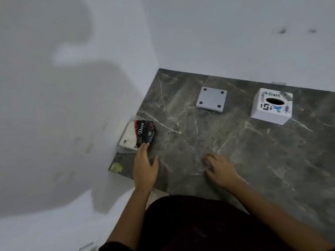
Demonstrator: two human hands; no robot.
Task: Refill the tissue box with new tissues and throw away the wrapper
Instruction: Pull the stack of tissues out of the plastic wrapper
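Left hand [145,165] reaches forward, fingers spread and unclenched, fingertips touching the tissue pack [138,134] (grasping nothing); right hand [220,169] rests loosely curled, empty, on the surface [253,160].

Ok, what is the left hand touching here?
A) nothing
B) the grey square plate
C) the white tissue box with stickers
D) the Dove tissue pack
D: the left hand's fingertips rest on the near edge of the Dove tissue pack by the wall.
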